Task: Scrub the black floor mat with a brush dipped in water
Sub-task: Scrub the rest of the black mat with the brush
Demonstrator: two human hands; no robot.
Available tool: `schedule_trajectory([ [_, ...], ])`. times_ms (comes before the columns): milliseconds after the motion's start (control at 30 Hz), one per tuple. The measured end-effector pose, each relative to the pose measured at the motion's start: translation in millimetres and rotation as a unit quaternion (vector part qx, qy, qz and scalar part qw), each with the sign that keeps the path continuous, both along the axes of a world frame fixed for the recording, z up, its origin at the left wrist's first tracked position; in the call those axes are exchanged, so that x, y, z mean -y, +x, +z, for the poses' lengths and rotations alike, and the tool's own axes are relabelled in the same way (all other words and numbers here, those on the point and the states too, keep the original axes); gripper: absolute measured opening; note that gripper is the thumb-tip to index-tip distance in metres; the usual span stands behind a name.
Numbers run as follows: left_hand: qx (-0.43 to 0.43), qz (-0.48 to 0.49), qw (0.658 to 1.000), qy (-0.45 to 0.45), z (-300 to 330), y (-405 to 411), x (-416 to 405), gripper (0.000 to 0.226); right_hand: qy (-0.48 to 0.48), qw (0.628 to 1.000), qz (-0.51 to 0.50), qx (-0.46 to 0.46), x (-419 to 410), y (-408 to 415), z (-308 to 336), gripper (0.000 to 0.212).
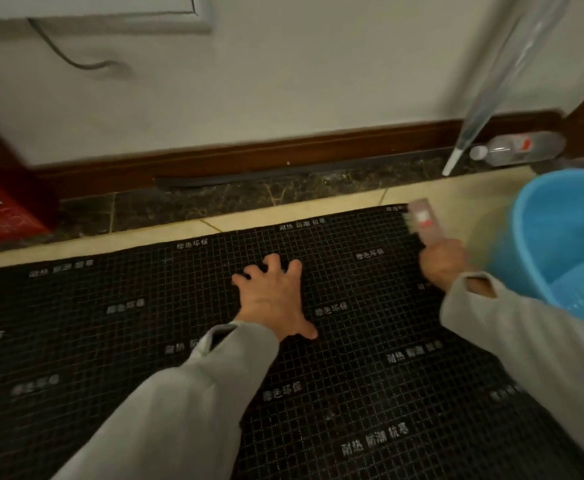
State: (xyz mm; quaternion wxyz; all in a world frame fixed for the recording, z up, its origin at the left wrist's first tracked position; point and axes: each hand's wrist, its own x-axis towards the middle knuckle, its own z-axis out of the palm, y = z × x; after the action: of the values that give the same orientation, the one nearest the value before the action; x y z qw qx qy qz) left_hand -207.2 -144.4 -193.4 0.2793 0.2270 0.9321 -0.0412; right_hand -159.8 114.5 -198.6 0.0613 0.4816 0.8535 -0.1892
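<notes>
A black floor mat [145, 341] with a pale grid and white printed characters covers the floor in front of me. My left hand [273, 299] presses flat on its middle, fingers spread. My right hand [443, 263] grips the handle of a pinkish scrub brush [424, 220], blurred by motion, whose bristles are at the mat's far right corner. A blue bucket [533, 237] stands just right of that hand; whether it holds water I cannot see.
A dark wooden skirting board [249, 161] runs along the white wall beyond a strip of dark marble floor. A red carton [3, 209] stands at far left. A clear plastic bottle [515, 147] lies by the wall at right, next to a leaning clear tube [484, 95].
</notes>
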Motion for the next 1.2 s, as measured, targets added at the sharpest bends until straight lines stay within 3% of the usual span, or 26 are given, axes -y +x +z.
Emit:
schedule_trajectory([
  [100, 0.013, 0.005, 1.000, -0.009, 3, -2, -8, 0.122, -0.006, 1.000, -0.024, -0.011, 1, -3, 3, 0.017],
  [300, 0.013, -0.005, 0.999, -0.041, 4, -5, -14, 0.124, -0.013, 0.995, 0.089, -0.030, 57, -25, -9, 0.022],
  [400, 0.008, -0.012, 0.999, -0.045, 3, -5, -14, 0.122, -0.019, 0.999, -0.023, -0.034, 16, -13, -5, 0.014],
  [467, 0.007, -0.013, 0.999, -0.049, 3, -5, -14, 0.121, -0.009, 0.998, -0.056, -0.028, -5, -4, -2, 0.025],
  [567, 0.005, -0.017, 0.999, -0.048, 3, -5, -16, 0.121, 0.042, 0.999, -0.002, -0.024, 14, 0, -1, 0.029],
  [733, -0.002, -0.023, 0.998, -0.052, 1, -5, -13, 0.122, 0.034, 0.985, 0.158, -0.052, 76, -8, -10, 0.038],
  [833, 0.000, -0.020, 0.998, -0.057, 2, -5, -14, 0.121, 0.034, 0.977, 0.203, -0.051, 72, -11, -13, 0.037],
  [900, 0.002, -0.018, 0.998, -0.057, 1, -5, -15, 0.120, 0.025, 0.981, 0.191, -0.022, 49, -12, -13, 0.032],
  [967, -0.001, -0.023, 0.998, -0.057, 1, -4, -14, 0.120, 0.002, 0.996, 0.092, -0.017, 13, -13, -4, 0.024],
  [1067, -0.001, -0.026, 0.998, -0.059, 3, -5, -15, 0.120, -0.009, 1.000, -0.009, -0.001, -28, -7, 4, 0.034],
  [1200, 0.016, -0.012, 0.998, -0.059, 7, -6, -20, 0.121, 0.013, 1.000, 0.011, -0.020, 12, -11, 7, 0.021],
])
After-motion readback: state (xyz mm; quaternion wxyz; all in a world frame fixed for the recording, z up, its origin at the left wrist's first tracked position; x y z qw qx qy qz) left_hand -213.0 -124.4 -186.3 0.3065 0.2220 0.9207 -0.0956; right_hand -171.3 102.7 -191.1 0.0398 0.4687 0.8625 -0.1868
